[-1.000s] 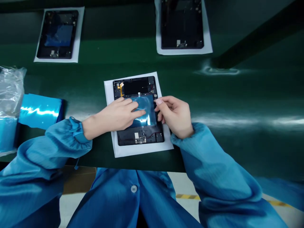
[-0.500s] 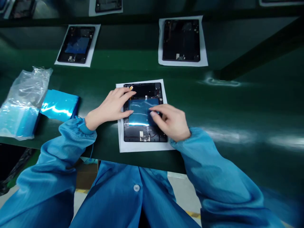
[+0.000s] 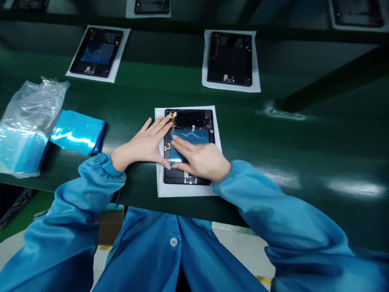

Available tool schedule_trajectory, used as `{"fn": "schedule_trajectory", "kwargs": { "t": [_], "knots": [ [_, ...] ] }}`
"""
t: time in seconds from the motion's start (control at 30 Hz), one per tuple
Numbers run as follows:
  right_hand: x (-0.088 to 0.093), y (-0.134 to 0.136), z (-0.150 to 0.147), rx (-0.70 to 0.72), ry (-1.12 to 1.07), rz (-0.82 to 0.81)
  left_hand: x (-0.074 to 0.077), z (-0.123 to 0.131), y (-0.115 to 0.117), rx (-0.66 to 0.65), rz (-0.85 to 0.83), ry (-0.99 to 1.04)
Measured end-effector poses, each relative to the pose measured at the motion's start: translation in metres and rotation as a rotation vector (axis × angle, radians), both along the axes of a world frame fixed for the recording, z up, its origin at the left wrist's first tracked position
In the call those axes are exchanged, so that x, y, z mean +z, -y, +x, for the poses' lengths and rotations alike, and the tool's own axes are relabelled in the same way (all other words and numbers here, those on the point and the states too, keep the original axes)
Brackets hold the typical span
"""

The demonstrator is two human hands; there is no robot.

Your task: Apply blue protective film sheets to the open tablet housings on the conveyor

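An opened black tablet (image 3: 176, 174) lies on a white sheet (image 3: 188, 191) in front of me. A shiny blue film (image 3: 194, 136) covers the middle of its inside. My left hand (image 3: 144, 142) is spread open, fingertips at the tablet's left edge near an orange ribbon cable (image 3: 173, 119). My right hand (image 3: 202, 158) lies flat over the blue film, its fingers stretched out to the left and pressing on it. Part of the film and the tablet's lower right are hidden beneath that hand.
On the left is a stack of blue films (image 3: 77, 129) beside a clear plastic bag (image 3: 30, 121) holding more. Farther back on the green bench (image 3: 158, 81), other opened tablets lie on white sheets: one at left (image 3: 97, 52), one at right (image 3: 230, 59). A dark post (image 3: 328, 81) rises at right.
My right hand has gone from a pinch at the film's right side to flat fingers farther left on it. My left hand has drawn back to the tablet's left edge and spread.
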State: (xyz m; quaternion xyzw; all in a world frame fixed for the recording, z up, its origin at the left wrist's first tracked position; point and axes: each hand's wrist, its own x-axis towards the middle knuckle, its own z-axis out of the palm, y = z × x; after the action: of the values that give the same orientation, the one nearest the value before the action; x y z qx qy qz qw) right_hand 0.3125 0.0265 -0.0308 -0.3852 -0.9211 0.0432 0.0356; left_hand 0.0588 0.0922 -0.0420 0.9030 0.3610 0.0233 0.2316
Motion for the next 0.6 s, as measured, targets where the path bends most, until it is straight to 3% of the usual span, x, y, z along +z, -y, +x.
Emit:
{"fn": "schedule_trajectory", "kwargs": {
  "t": [0.1,0.3,0.5,0.6],
  "knots": [
    [0.001,0.014,0.005,0.074,-0.036,-0.033,0.000,0.000,0.001,-0.006,-0.006,-0.002],
    [0.001,0.000,0.013,-0.195,-0.011,0.041,-0.003,0.000,-0.001,-0.006,0.021,0.014],
    [-0.005,0.044,0.010,0.054,-0.044,-0.005,-0.001,0.002,-0.001,0.009,-0.005,-0.038],
    [-0.005,0.036,0.017,-0.064,-0.033,-0.006,0.002,0.004,-0.001,0.022,-0.017,-0.087]
  ]
}}
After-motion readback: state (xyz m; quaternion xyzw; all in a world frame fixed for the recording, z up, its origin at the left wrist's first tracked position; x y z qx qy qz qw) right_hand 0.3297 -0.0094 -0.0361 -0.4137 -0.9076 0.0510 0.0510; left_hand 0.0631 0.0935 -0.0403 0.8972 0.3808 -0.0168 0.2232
